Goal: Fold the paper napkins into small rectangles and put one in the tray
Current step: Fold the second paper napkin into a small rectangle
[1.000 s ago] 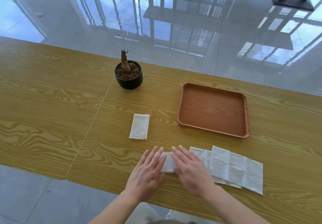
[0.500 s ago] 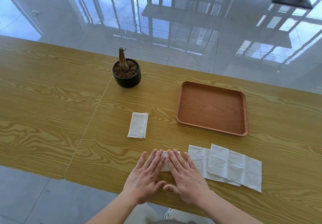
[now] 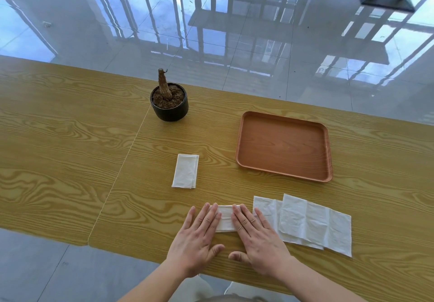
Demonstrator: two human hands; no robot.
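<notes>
A small folded white napkin (image 3: 226,218) lies near the table's front edge. My left hand (image 3: 198,238) and my right hand (image 3: 257,237) press flat on its two ends with straight fingers, so only its middle strip shows. Another folded napkin (image 3: 185,171) lies alone further back to the left. Two or three unfolded white napkins (image 3: 310,224) overlap just right of my right hand. The brown rectangular tray (image 3: 284,145) sits behind them with nothing in it.
A black pot with a bare dry stem (image 3: 169,99) stands at the back, left of the tray. A seam (image 3: 122,172) runs through the wooden table left of the napkins. Glossy tiled floor lies beyond the far edge.
Both hands slid together over the napkin, then spread slightly apart again, leaving its middle strip exposed. The other napkins, tray and pot stayed put.
</notes>
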